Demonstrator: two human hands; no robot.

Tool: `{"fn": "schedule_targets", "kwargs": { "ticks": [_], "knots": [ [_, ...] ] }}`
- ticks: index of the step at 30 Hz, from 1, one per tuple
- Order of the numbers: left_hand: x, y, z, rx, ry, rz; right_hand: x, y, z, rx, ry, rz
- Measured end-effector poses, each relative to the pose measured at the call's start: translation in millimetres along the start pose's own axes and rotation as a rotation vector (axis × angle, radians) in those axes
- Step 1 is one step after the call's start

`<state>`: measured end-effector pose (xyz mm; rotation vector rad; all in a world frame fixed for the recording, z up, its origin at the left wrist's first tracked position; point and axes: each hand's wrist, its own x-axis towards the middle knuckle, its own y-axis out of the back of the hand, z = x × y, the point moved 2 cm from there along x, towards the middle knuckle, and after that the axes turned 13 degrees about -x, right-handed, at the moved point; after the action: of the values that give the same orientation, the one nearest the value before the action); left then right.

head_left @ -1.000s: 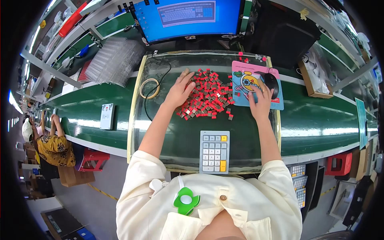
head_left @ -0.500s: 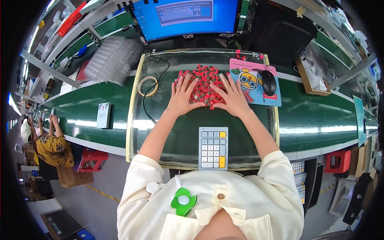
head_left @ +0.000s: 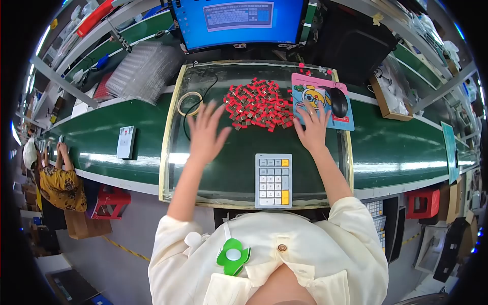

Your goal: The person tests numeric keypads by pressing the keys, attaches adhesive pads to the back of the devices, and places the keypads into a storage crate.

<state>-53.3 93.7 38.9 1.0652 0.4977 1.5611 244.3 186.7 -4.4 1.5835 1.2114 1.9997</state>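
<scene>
A pile of small red and dark metallic pieces lies on the glass-topped work surface. My left hand, slightly blurred, is held left of the pile with its fingers spread and nothing in it. Fingers apart and holding nothing, my right hand is at the pile's right side, over the lower left edge of the mouse pad. Between my forearms, close to my body, lies a grey number keypad with white, grey and yellow keys.
Beyond the surface stands a monitor. A tape roll and a black cable lie at the left, a black mouse at the right. Farther left are clear plastic trays, a pale box and a person in a patterned yellow top.
Both hands were on the pile half a second ago and have since moved apart, left and right. The pile is now uncovered and looks more compact than a second ago.
</scene>
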Motion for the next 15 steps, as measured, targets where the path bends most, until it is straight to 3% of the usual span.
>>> {"fn": "schedule_targets", "kwargs": {
  "ticks": [4, 7, 8, 11, 14, 15],
  "knots": [
    [-66.0, 37.2, -36.1, -0.086, 0.183, -0.111, 9.0, -3.9, -2.4, 0.027, -0.004, 0.027],
    [-91.8, 35.6, -36.5, -0.231, 0.179, -0.170, 7.5, -7.0, 2.8, 0.056, -0.047, 0.052],
    [-94.1, 30.3, -32.9, -0.292, 0.150, -0.084, 7.2, -7.2, 3.7, 0.057, -0.056, 0.062],
    [-84.6, 10.1, -17.7, -0.144, -0.019, -0.144, 6.2, -9.1, 5.3, 0.063, -0.050, 0.056],
    [-59.6, -13.5, 11.6, -0.087, -0.319, -0.079, 4.9, -9.6, 7.8, 0.076, -0.058, 0.073],
    [-53.0, -19.0, 17.0, -0.108, -0.314, -0.119, 5.3, -9.6, 8.2, 0.086, -0.063, 0.077]
  ]
}}
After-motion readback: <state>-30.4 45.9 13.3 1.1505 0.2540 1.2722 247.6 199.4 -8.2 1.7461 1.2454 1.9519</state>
